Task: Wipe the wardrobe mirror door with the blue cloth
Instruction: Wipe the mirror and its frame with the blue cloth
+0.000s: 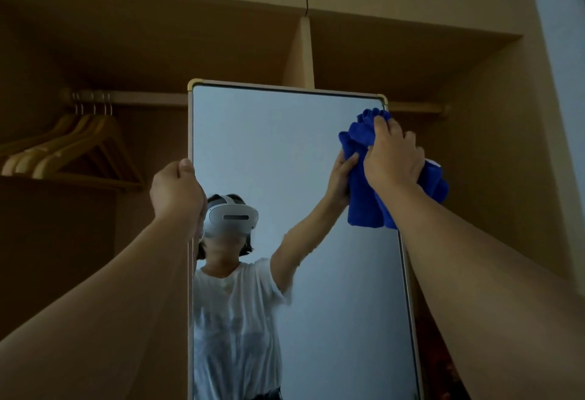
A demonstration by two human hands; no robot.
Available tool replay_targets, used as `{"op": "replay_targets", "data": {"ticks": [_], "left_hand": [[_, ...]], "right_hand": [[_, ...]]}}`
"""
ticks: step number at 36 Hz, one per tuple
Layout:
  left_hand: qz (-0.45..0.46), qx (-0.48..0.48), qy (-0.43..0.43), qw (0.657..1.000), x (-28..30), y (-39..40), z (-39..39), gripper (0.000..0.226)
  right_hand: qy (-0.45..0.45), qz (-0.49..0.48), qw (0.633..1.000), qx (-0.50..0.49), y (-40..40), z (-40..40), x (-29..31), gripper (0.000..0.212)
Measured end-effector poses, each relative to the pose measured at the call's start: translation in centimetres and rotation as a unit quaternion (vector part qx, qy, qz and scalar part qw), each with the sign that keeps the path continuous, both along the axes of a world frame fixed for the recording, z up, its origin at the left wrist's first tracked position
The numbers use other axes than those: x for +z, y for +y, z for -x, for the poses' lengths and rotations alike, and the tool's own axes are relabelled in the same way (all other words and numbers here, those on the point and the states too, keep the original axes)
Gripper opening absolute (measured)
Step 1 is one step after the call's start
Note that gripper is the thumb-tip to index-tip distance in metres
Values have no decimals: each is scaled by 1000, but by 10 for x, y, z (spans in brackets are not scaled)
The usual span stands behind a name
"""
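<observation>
Right hand (392,159) gripping blue cloth (364,203), left hand (177,190) holding mirror door (285,133)

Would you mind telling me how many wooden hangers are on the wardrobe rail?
4, going by the metal hooks: the wooden hangers hang bunched together at the left end of the rail, left of the mirror door. They overlap, so another may be hidden.

The lower part of the mirror door (285,146) is cut off by the bottom edge. The right hand (392,156) covers the middle of the blue cloth (364,203), which hides the mirror's right frame there. The left hand (175,192) hides its own fingers behind the left frame. The hangers (72,149) run past the left edge.
</observation>
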State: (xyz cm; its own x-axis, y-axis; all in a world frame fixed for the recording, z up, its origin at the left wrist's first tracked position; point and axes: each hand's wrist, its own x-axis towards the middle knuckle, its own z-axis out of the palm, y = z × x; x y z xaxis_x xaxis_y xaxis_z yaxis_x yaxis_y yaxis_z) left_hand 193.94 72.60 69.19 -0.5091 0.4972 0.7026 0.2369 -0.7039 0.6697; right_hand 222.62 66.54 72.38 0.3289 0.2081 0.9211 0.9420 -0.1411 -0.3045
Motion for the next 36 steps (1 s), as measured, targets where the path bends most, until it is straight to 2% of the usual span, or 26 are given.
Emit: {"op": "replay_targets", "data": {"ticks": [14, 25, 36], "left_hand": [[9, 12, -14, 1000, 2, -4, -5, 31], [0, -15, -16, 1000, -3, -9, -2, 36], [-2, -56, -54, 997, -31, -14, -4, 37]], "right_hand": [[4, -22, 1000, 14, 4, -1, -59, 52], [-3, -38, 999, 29, 3, -1, -21, 50], [-9, -59, 998, 37, 10, 10, -68, 54]]}}
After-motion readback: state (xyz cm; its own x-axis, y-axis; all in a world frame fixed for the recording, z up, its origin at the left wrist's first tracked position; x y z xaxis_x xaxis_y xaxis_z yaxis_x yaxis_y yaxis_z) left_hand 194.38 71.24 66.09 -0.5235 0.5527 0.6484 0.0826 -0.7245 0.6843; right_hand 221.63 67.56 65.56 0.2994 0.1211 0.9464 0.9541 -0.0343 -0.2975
